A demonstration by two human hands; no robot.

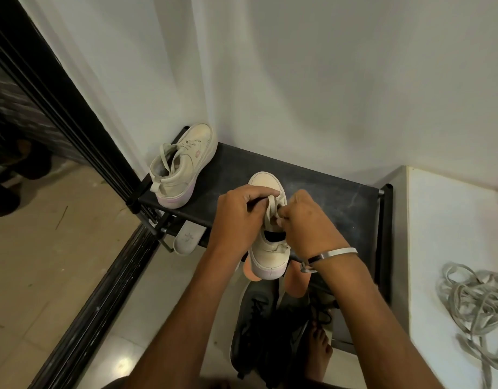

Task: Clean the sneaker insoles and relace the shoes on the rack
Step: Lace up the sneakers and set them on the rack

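A white wall stands behind a low black shoe rack (326, 189), with a dark sliding door frame (73, 113) running along the left and pale floor tiles below. On the near edge of the rack's top shelf sits a cream sneaker (269, 248), toe pointing far, heel toward the person. The left hand (242, 211) and the right hand (307, 220) both pinch a lace (271, 204) over its tongue, fingers closed on it. The right wrist carries a metal bangle (335, 255). A second cream sneaker (180, 167) lies at the far left corner of the shelf, its laces loose. A white insole (187, 238) pokes out below the shelf on the left, and two peach insoles (297, 282) hang under the near sneaker. A dark shoe (253, 327) rests on the floor. On the white tabletop (444, 220) to the right lies a tangle of grey laces (478, 307).
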